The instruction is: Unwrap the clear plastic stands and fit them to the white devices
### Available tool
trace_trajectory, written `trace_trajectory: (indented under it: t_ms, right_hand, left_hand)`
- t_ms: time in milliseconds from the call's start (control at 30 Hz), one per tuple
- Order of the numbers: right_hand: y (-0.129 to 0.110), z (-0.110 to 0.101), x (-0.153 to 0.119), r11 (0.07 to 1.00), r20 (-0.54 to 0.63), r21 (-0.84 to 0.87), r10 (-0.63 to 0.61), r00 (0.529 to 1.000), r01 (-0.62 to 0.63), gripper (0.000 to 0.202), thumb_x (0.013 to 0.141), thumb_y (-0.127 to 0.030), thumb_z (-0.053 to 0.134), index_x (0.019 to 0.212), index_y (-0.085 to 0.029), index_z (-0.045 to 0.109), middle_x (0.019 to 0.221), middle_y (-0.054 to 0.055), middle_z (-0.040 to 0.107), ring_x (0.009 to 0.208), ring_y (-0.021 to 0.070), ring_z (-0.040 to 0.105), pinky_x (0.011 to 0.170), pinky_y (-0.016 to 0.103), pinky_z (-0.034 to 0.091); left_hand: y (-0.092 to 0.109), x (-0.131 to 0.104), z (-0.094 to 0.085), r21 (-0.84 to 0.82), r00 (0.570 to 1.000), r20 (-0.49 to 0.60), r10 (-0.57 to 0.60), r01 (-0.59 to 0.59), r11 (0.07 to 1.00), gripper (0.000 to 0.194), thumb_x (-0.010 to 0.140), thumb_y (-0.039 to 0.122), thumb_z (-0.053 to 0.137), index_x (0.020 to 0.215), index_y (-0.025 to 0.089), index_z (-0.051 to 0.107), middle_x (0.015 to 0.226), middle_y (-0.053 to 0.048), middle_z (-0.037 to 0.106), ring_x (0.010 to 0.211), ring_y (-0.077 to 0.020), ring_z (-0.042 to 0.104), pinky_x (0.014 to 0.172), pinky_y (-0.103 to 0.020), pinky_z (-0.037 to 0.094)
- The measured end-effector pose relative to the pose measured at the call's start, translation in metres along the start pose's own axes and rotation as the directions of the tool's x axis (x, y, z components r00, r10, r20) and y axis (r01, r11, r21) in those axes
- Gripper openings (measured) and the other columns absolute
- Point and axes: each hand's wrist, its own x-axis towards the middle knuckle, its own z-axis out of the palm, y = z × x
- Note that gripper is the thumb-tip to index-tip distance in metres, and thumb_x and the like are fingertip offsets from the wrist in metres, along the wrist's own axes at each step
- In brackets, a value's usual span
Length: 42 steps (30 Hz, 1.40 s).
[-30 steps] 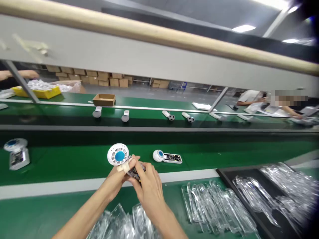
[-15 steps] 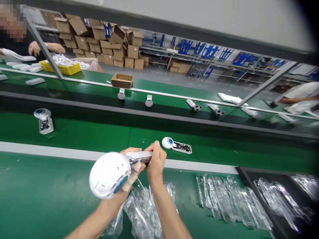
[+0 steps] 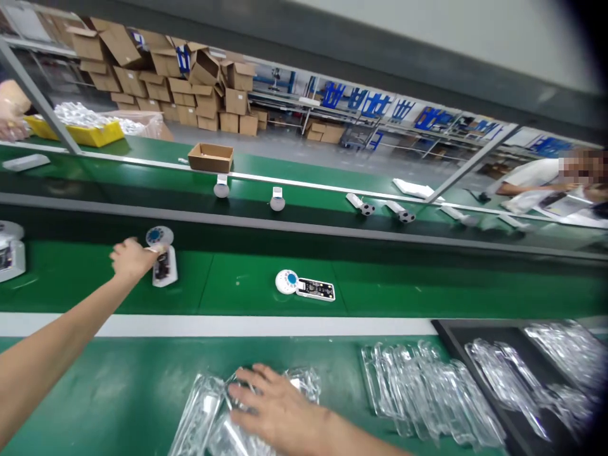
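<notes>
My left hand (image 3: 133, 258) reaches over the green belt at the left, thumb apart from the curled fingers. Its thumb meets or overlaps the neck of a white device (image 3: 164, 269) with a round head, blue centre and exposed circuit board. Whether they touch is unclear. Low in the middle, my right hand (image 3: 270, 405) lies with spread fingers on a pile of clear plastic pieces (image 3: 202, 405), which it partly hides. Another white device (image 3: 316, 289), board facing up, lies on the belt between and beyond my hands.
One more device (image 3: 10, 256) sits at the left edge. Clear plastic parts (image 3: 422, 392) cover the bench at right, beside a black tray (image 3: 456, 342). Beyond the belt are a brown box (image 3: 211, 158), a yellow bin (image 3: 97, 135), a metal frame and people at both sides.
Both hands have let go of the white device they held together. My left hand has moved up and left to the belt; my right hand has dropped to the plastic pile. The view has shifted right.
</notes>
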Motion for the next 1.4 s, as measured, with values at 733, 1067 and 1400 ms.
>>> trace_trajectory:
  t_ms: [733,1067,1400]
  right_hand:
    - [0.008,-0.011,-0.044,0.86,-0.122,0.402,0.391,0.912,-0.315,0.014,0.089,-0.024,0.045,0.093,-0.021,0.058,0.077,0.001,0.065,0.071,0.0134,0.059,0.067,0.022,0.047]
    - [-0.001,-0.059,0.01,0.455,-0.099,0.432,0.882,0.461,-0.778,0.057,0.088,-0.035,0.046,0.141,-0.034,0.024,0.104,0.008,0.053,0.087,0.0249,0.062,0.074,0.04,0.05]
    - [-0.017,-0.034,0.051,0.516,-0.374,0.363,0.844,0.385,-0.776,0.05,0.09,-0.031,0.041,0.139,-0.027,0.032,0.121,0.014,0.048,0.11,0.031,0.05,0.086,0.049,0.045]
  left_hand:
    - [0.081,-0.136,0.116,-0.31,0.831,0.327,0.45,-0.356,0.882,0.064,0.061,0.044,0.071,0.116,0.023,0.048,0.105,-0.004,0.061,0.092,-0.0216,0.058,0.078,-0.03,0.045]
    - [0.076,-0.17,0.057,-0.558,0.886,0.442,0.142,0.147,0.817,0.063,0.058,0.057,0.071,0.103,0.017,0.052,0.097,-0.008,0.061,0.085,-0.0213,0.057,0.068,-0.03,0.043]
    - [0.068,-0.192,0.034,-0.711,0.951,0.289,0.115,0.133,0.691,0.061,0.059,0.055,0.072,0.104,0.018,0.053,0.096,-0.007,0.061,0.079,-0.0203,0.06,0.061,-0.029,0.047]
